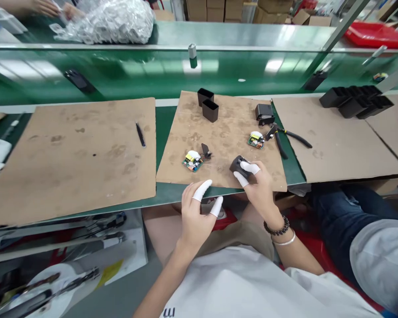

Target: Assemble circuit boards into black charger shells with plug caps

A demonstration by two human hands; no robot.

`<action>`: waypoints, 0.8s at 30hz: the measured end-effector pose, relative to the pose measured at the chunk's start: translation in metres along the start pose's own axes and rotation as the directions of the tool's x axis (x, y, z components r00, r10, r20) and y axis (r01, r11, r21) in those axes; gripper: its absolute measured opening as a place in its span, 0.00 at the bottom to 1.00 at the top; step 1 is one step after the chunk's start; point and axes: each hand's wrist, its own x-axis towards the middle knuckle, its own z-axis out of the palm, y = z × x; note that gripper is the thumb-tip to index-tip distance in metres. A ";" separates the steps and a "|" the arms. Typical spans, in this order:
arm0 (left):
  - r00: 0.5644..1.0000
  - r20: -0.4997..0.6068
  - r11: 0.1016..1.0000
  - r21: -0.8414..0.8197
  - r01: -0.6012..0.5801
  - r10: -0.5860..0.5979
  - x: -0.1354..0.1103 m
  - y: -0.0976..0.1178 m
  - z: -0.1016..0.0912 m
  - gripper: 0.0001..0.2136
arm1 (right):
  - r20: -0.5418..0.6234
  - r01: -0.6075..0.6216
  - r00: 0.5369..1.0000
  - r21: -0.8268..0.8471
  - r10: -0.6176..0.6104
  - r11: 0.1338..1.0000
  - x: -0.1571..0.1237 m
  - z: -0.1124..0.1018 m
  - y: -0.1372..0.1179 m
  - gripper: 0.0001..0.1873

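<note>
My right hand [257, 190], with white finger cots on thumb and forefinger, grips a small black plastic part [237, 165] at the near edge of the middle cardboard mat [225, 132]. My left hand [197, 212] hovers just off the bench edge, fingers apart, holding nothing. A small green circuit board [192, 160] lies on the mat ahead of my left hand, with a small black piece [205, 151] beside it. A second circuit board [256, 139] lies further right. Two black open housings [208, 104] stand at the mat's far side.
Black pliers [285, 137] and a black housing [264, 114] lie right of the mat. A large cardboard sheet [69, 154] with a black pen [140, 134] lies left. Several black housings [356, 101] are stacked far right. Beyond runs a green conveyor [152, 73]. Another person's knee [378, 247] is at right.
</note>
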 end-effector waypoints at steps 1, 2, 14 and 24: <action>1.000 0.027 1.000 -0.014 0.015 -0.015 0.001 0.003 0.006 0.26 | 0.016 -0.072 0.997 0.079 0.071 0.994 -0.002 0.002 -0.002 0.10; 0.998 0.052 0.999 -0.035 0.025 -0.023 0.004 0.007 0.013 0.30 | 0.031 -0.162 0.987 0.189 0.160 0.968 -0.005 0.003 -0.006 0.13; 0.990 0.128 0.944 -0.316 0.094 -0.056 0.062 0.053 0.001 0.25 | 0.635 -0.778 0.615 0.584 0.468 0.229 -0.020 -0.017 -0.053 0.22; 0.914 0.294 0.752 -0.526 0.398 -0.279 0.065 0.060 -0.006 0.26 | 0.571 -0.717 0.693 0.605 0.439 0.346 -0.022 -0.015 -0.059 0.19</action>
